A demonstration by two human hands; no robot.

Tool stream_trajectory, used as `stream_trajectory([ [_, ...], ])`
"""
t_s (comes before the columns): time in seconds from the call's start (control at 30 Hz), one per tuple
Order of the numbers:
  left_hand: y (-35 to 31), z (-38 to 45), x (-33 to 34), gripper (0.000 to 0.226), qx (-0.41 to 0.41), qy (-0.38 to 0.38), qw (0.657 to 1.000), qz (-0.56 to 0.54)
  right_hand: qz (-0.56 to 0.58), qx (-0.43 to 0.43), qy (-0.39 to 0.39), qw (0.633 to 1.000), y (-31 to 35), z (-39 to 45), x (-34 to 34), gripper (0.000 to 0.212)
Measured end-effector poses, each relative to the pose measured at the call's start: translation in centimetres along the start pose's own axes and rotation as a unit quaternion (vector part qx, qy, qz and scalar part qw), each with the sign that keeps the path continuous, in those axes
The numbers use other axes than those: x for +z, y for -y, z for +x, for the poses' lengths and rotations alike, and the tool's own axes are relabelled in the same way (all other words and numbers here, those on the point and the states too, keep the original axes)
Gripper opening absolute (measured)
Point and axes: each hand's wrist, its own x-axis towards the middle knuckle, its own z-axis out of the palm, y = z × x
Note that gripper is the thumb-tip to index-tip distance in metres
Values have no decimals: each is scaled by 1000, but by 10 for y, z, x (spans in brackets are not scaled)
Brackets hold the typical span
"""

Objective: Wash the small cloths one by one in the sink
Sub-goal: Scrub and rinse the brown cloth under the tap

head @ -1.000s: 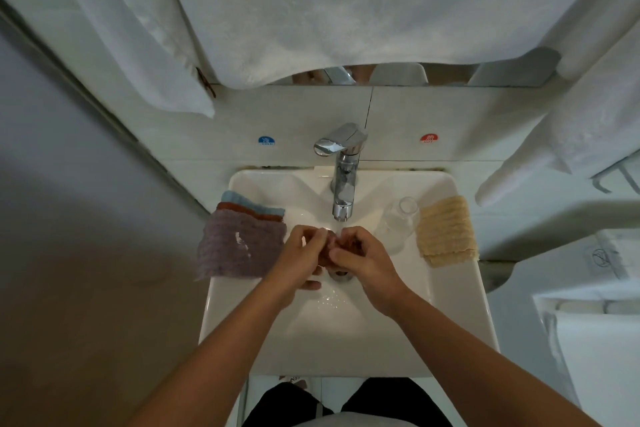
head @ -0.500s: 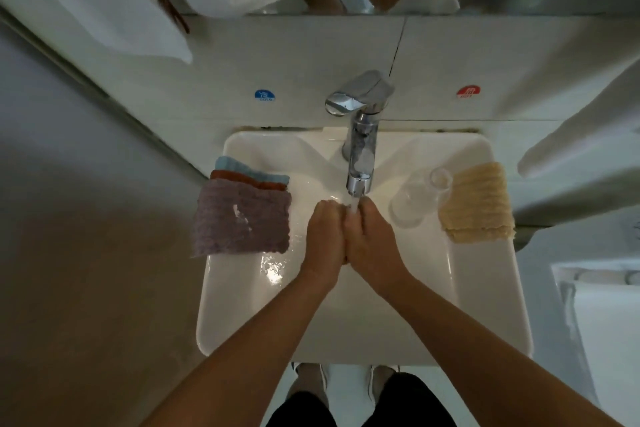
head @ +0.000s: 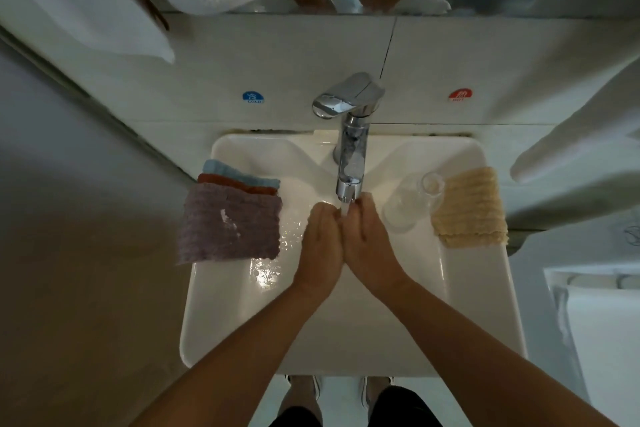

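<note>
Now both hands are pressed side by side under the tap (head: 349, 135), right where the water (head: 345, 209) comes down. The left hand (head: 320, 246) and the right hand (head: 369, 243) are curled in and touch each other. I think they are squeezing a small cloth between them so the water can run through it, but the cloth is hidden inside the hands, so I cannot tell for sure.

The other cloths wait on the rims of the sink (head: 346, 340). A pile sits on the left rim: a purple cloth (head: 228, 222) on top, a red-brown cloth (head: 239, 181) under it, and a blue cloth (head: 235, 171) at the bottom. A yellow cloth (head: 469, 206) lies alone on the right rim, just beside a clear glass (head: 412, 201). Maybe left means still dirty and right means done, so they do not get mixed up.

A second ago the hands were a bit apart, and a dark cloth peeked out between the fingers. Now they are shut tight together and no cloth shows.
</note>
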Motion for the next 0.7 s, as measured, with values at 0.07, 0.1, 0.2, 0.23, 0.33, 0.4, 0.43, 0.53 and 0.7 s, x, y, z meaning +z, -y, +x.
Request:
stream_trajectory([
  [0.07,1,11,-9,19,2,-18,1000,-17,-13,6,51,999,4,-13,4,28],
  [0.1,1,7,-10,16,-1,-19,999,-26,-14,8,55,998,3,-11,4,27],
  [0.2,8,-15,-3,21,22,26,999,-2,10,64,1,998,2,10,-1,16],
  [0.23,7,-17,-1,25,52,19,998,36,8,66,-18,998,3,14,-2,11],
  [0.33,1,3,-11,27,84,-12,993,83,-50,12,2,999,3,1,4,13],
  [0.4,1,12,-20,21,65,-49,996,34,-76,-36,16,996,6,-14,7,15],
  [0.43,3,8,-21,24,90,-49,994,37,-75,-52,9,996,9,-13,6,15],
  [0.53,7,-23,-12,23,172,-11,984,32,-51,-34,-16,998,5,6,-3,18],
  [0.7,8,1,-14,16,56,-60,992,-96,-64,-71,9,995,-2,-16,5,19],
])
